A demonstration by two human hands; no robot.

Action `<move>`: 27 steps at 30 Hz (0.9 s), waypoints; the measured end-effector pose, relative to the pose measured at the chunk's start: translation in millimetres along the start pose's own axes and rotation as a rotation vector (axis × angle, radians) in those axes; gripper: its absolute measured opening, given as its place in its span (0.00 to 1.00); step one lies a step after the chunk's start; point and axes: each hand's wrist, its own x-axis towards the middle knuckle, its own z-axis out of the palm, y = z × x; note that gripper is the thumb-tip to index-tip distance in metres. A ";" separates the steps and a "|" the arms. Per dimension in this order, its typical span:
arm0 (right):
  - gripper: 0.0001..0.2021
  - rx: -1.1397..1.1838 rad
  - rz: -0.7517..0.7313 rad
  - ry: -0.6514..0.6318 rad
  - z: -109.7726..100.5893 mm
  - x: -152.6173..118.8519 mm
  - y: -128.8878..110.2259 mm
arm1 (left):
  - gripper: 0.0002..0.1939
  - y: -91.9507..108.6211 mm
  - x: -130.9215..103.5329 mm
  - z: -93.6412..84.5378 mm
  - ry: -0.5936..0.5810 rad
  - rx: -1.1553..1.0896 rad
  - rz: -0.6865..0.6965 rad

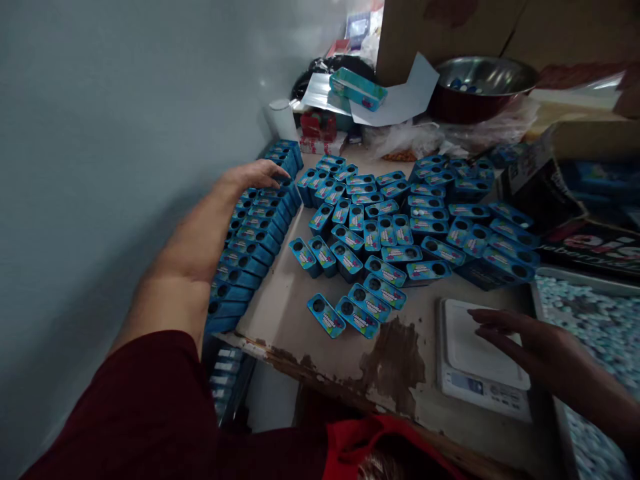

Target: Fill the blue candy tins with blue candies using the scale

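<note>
My left hand [257, 175] reaches over the far part of long rows of blue boxes [250, 250] lined up along the wall. Its fingers touch or hover just above a box top; whether they grip one is unclear. My right hand [515, 333] is over the white digital scale [480, 347], fingers stretched to the left with nothing visible between them. Between the hands, many small blue boxes [370, 303] with dark round holes on top stand on the worn table [280, 300], some in clusters and some loose.
A tray of small wrapped pieces [595, 333] lies at the right. Behind it sits an open dark carton [580, 233]. At the back are a metal bowl [485, 77], a plastic bag [410, 140], paper and a white cup [283, 119]. The wall [125, 133] borders the left.
</note>
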 end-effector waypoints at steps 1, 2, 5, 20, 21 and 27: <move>0.19 -0.010 -0.002 0.004 -0.8 -1.2 4.1 | 0.27 3.0 -0.2 -3.2 -0.045 0.022 -0.026; 0.19 -0.015 -0.009 0.006 -1.3 -2.1 7.4 | 0.31 7.6 0.2 -4.4 -0.070 0.045 -0.049; 0.20 -0.007 -0.035 0.003 -2.0 -4.5 11.8 | 0.48 28.6 6.8 4.8 -0.052 0.062 -0.058; 0.22 -0.024 -0.047 0.125 -13.5 -59.6 46.8 | 0.16 82.6 36.8 29.8 0.595 -0.134 -0.216; 0.21 -0.022 -0.053 0.141 -14.9 -64.2 48.1 | 0.20 87.3 33.6 20.8 0.653 -0.128 -0.233; 0.13 -0.020 -0.128 0.159 -28.3 -86.3 63.3 | 0.46 156.1 -45.5 -18.7 0.773 -0.144 -0.001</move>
